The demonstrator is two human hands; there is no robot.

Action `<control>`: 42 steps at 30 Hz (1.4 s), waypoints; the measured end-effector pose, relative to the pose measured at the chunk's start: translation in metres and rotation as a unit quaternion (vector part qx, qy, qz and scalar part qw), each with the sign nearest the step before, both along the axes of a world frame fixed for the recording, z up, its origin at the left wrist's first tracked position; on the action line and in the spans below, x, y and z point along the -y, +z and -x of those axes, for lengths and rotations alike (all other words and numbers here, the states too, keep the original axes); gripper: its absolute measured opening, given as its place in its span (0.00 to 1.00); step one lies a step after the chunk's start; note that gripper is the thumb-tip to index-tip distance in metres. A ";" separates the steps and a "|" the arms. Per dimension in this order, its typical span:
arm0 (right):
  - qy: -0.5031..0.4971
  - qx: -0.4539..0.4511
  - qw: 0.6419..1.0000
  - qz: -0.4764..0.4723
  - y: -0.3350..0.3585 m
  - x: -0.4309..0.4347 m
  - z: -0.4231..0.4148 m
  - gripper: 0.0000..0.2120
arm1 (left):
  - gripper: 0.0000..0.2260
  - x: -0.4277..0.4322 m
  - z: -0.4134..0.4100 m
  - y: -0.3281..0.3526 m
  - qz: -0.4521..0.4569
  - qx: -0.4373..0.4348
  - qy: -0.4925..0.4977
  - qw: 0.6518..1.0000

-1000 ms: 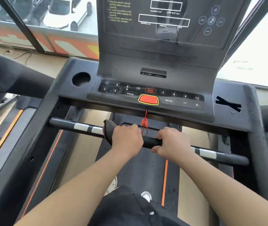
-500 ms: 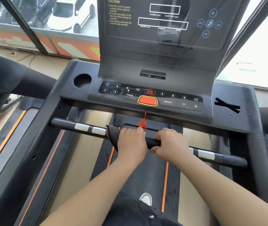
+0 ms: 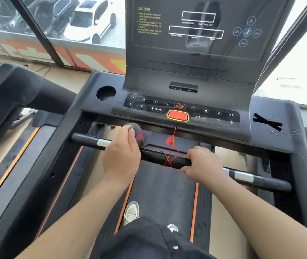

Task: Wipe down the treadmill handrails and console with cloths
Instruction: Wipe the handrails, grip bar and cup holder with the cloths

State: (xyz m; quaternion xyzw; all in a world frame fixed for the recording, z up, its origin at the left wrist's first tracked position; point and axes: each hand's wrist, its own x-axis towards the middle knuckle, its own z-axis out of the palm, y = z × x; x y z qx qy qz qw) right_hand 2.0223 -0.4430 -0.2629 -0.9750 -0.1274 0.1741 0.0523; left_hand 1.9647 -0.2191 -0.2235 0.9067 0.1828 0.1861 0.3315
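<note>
A black crossbar handrail (image 3: 158, 157) with silver sensor bands runs across the treadmill below the console (image 3: 182, 113). My left hand (image 3: 122, 156) grips a dark red-and-grey cloth (image 3: 138, 134) wrapped over the bar's left part, next to a silver band. My right hand (image 3: 203, 163) curls round the bar right of centre. A red safety cord (image 3: 171, 146) hangs from the console's red key (image 3: 178, 115) and lies tangled over the bar between my hands. The display panel (image 3: 195, 30) rises behind the buttons.
A round cup holder (image 3: 105, 93) sits left of the buttons and an X-shaped slot (image 3: 267, 123) sits to the right. Another treadmill's black arm (image 3: 18, 90) stands at the left. The belt (image 3: 160, 193) with orange stripes lies below, with my shoe (image 3: 131, 212) on it. Windows are ahead.
My left hand has slid the cloth leftward along the bar, uncovering the tangled red cord. My right hand stays gripping the bar. The view has shifted closer.
</note>
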 end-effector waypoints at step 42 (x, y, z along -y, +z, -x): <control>-0.116 0.000 0.993 -0.032 0.009 0.114 0.033 0.23 | 0.18 0.064 -0.005 -0.008 0.237 -0.040 0.002 0.971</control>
